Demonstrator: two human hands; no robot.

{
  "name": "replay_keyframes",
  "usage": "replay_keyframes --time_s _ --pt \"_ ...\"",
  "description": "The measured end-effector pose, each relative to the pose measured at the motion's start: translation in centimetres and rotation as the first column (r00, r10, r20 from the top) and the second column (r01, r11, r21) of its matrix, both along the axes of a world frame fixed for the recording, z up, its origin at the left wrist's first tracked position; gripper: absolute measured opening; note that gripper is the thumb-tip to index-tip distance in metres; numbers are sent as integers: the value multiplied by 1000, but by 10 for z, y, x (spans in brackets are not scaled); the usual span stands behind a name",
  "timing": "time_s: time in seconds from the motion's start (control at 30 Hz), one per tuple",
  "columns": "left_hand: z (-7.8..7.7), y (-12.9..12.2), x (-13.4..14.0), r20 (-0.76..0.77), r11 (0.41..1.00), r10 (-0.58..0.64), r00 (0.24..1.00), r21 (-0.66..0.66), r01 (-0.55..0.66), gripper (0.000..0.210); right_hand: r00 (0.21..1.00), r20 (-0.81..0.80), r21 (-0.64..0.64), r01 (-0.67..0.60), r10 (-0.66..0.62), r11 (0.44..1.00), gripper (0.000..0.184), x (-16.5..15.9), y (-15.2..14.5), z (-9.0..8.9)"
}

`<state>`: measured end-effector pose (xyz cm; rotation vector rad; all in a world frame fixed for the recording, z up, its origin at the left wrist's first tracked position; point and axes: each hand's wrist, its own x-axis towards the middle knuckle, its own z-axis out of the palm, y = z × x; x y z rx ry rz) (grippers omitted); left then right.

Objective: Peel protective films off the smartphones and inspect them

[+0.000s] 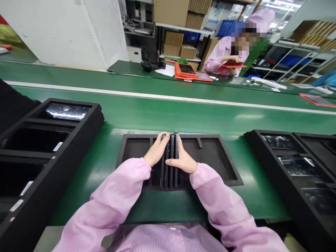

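Both hands grip a stack of thin dark panels (pixel 170 161) standing on edge in the black foam tray (pixel 223 164): left hand (pixel 156 151) on its left face, right hand (pixel 183 160) on its right. Loaded foam trays left (pixel 52 147) and right (pixel 294 164). Green conveyor (pixel 168 101) beyond; far side, a co-worker (pixel 223 56) holds a red tray (pixel 231 64)

At nine and three o'clock, the stacked foam trays (pixel 39 168) and the right-hand trays (pixel 301 164) are running off the frame edges.

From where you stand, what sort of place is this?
Most likely an electronics assembly line. A long green belt runs between workers, black foam trays hold glossy dark panels, and another person in a pink smock works opposite, before shelves of cartons.
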<state>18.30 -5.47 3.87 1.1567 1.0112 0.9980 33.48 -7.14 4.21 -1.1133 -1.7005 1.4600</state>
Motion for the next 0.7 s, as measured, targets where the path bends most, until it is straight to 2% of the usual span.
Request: replay_keyframes --time_s 0.1,0.17,0.27,0.37,0.5,0.57,0.7 --pt "-1 2 -6 38 999 28 999 34 -29 35 992 69 -86 -98 104 991 140 -2 11 0" --pt "-1 3 -8 89 999 30 996 34 -33 33 991 31 -84 -128 131 988 137 -2 15 -2" --pt "-1 5 -12 163 1000 4 987 25 -9 29 992 -85 -3 -90 89 996 121 -2 16 -11" --pt "-1 8 -17 227 999 -34 973 12 32 27 986 -162 5 -46 46 999 107 -2 13 -19" --pt "-3 11 -20 212 999 -21 977 -19 26 28 986 -155 -21 -60 56 998 106 -4 10 -20" --pt "-5 9 -14 188 996 35 982 -83 -20 29 987 -135 -74 -97 86 993 110 -7 9 -17" --pt "-13 -3 9 188 945 296 937 -202 -258 36 966 -257 -240 -99 35 966 108 -14 5 -11"
